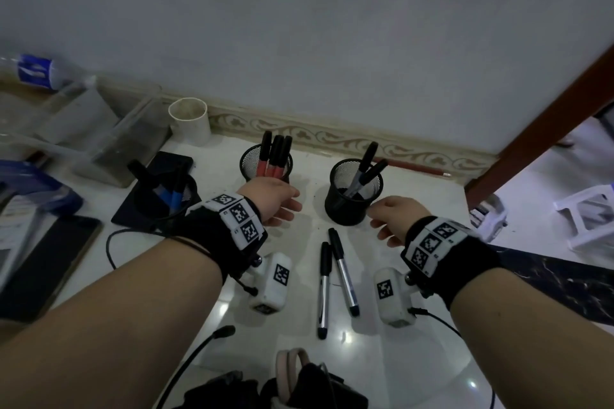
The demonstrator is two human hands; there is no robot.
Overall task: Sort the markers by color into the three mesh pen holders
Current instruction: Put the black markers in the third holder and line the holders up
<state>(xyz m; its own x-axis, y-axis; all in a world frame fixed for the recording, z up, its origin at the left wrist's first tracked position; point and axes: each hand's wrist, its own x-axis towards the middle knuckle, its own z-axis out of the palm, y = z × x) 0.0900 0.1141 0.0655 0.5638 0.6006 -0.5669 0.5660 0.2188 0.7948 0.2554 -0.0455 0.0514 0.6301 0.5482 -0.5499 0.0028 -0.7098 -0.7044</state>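
Head view, markers (334, 279) (two) between — below fingers (380, 209)

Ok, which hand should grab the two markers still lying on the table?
Probably the right hand. It hovers empty beside the two grey markers and next to the right holder, which already has grey ones. The left hand sits farther away, by the red holder.

Black wire-mesh pen holders (354, 191) stand on a glossy white tabletop (392, 359); smooth plastic markers (344, 271) lie there.
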